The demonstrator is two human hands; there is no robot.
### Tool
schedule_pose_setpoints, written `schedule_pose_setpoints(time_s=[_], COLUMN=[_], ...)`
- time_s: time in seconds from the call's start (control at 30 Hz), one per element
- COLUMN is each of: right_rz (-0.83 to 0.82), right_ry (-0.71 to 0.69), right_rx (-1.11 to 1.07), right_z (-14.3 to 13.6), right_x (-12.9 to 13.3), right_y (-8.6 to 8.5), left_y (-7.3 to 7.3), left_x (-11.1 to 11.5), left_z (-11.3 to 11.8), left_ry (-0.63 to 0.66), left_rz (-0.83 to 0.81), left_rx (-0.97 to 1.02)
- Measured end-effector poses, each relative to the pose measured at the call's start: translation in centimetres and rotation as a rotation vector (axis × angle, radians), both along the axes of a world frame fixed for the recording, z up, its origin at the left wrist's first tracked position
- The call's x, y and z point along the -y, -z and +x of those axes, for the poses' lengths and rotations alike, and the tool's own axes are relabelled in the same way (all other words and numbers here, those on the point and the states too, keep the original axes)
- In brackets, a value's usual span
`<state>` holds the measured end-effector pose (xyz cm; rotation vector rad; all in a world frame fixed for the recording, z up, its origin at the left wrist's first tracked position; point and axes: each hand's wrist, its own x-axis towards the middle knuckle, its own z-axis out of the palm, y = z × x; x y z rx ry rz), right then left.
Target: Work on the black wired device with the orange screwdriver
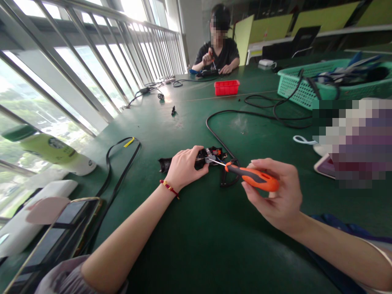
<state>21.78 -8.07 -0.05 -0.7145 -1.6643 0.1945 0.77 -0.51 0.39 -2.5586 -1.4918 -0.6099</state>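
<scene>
Holding the orange-and-grey screwdriver in my right hand, thumb and fingers closed on the handle, shaft pointing left. My left hand wraps the black device, fingers over the top and thumb on the near side, pressing it to the green table in front of me. The tip ends at a silver part in the device's exposed inside; whether it sits in a screw head, I cannot tell.

Step in hand, by my reading: driver work on those inner parts. The next move probably calls for a steady left grip and the shaft lined up with its seat before any twist, clear of the thin wires.

Just beside the device's right end, a black cable curves away; the join is hidden. Farther out: a small black piece, a red tray, a green basket to the right. Across the table, a co-worker sits, also holding a tool.
</scene>
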Motion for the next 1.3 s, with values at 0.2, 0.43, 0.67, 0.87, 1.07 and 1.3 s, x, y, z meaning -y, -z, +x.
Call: schedule_pose_setpoints(time_s=[0.2,0.43,0.67,0.87,1.07,1.3], right_rz=[-0.065,-0.031,-0.074,-0.104,-0.073,-0.137], right_ry=[0.001,0.026,0.031,0.008,0.045,0.010], right_rx=[0.012,0.009,-0.033,-0.014,-0.088,-0.034], right_z=[-0.05,-0.17,-0.26,-0.39,-0.36,-0.35], right_x=[0.07,0.03,-0.03,-0.05,-0.20,0.03], right_y=[0.13,-0.08,-0.24,-0.58,-0.35,-0.35], left_y=[0.09,0.03,0.07,0.00,-0.03,-0.01], left_x=[-0.06,-0.08,-0.12,-0.07,-0.09,-0.09], left_z=[-0.01,0.00,-0.03,-0.05,-0.14,-0.19], left_ry=[0.005,-0.002,-0.001,0.012,0.018,0.030], left_rz=[0.005,0.009,0.015,0.019,0.016,0.025], left_rx=[-0.013,-0.037,-0.058,-0.048,-0.044,-0.076])
